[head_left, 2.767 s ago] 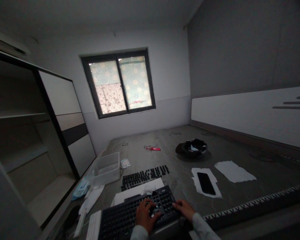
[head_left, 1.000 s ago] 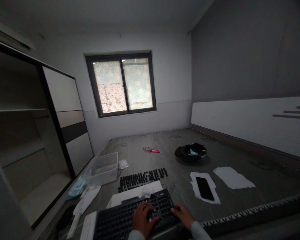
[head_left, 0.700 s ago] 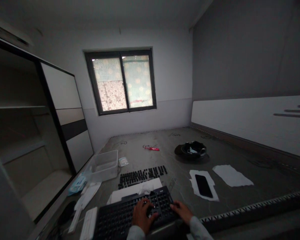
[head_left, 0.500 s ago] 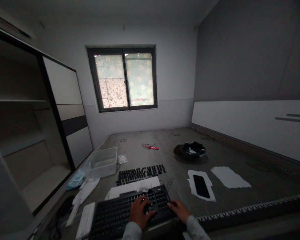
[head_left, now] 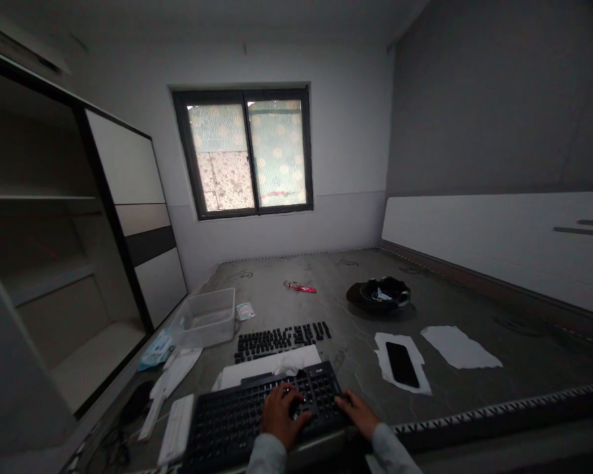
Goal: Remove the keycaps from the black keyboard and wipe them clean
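A black keyboard (head_left: 232, 421) lies tilted in front of me, with dark openings where keycaps sit or are off; I cannot make out which. My left hand (head_left: 281, 413) rests over its right half, fingers curved and thumb spread apart, nothing visible between them. At the keyboard's right edge, my right hand (head_left: 358, 409) grips the side, thumb and fingers closing on it. Just behind the keyboard is a white sheet (head_left: 257, 370) with a crumpled whitish tissue or wrap (head_left: 289, 365) on it. Beyond that, loose black keycaps (head_left: 281, 337) stand in rows.
On the grey mattress (head_left: 336, 270) are a clear plastic bin (head_left: 207, 319), a small packet (head_left: 246, 311), a red-handled tool (head_left: 301, 288) and a dark cap (head_left: 380, 295). A phone (head_left: 402, 364) lies on white paper. Another paper (head_left: 459, 347) lies right. A white box (head_left: 176, 429) stands left.
The view has shifted slightly, so everything sits a little further right. Both hands keep nearly the same places on the keyboard.
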